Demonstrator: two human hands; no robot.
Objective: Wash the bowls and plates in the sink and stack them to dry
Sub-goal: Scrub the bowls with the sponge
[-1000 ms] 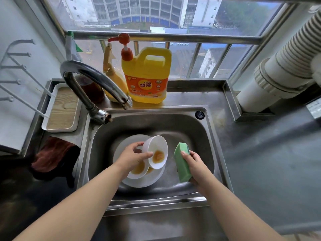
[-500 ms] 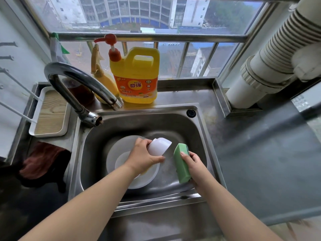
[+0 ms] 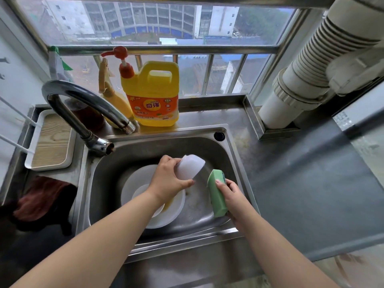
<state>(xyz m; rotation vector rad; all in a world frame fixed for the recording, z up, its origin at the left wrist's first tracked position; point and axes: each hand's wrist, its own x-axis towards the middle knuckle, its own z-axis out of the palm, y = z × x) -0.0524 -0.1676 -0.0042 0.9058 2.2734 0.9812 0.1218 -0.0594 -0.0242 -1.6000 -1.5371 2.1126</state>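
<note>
**Steel sink under a window, bowl and sponge in hand**

We see a stainless steel worktop (image 3: 280, 163) with a sunken sink (image 3: 145, 148), set under a railed window (image 3: 166, 28) looking out on tall buildings. A curved chrome tap (image 3: 83, 104) arches over the basin. A white ribbed duct (image 3: 315, 65) runs down at the right. At the left, a wood-bottomed white tray (image 3: 52, 142) and a dark red cloth (image 3: 39, 200).

Behind the sink stands a yellow detergent jug (image 3: 153, 96) with a red pump; its orange label reads "KEON" above two Chinese characters; the small print is unreadable.

Our left hand (image 3: 168, 179) grips a white bowl (image 3: 192, 166), tipped on its side above the basin, fingers curled round it. Our right hand (image 3: 232, 196) clamps a green sponge (image 3: 217, 196) on edge, just beside the bowl. Beneath lie a white plate (image 3: 137, 177) and a second bowl (image 3: 172, 208) with yellow residue.
</note>
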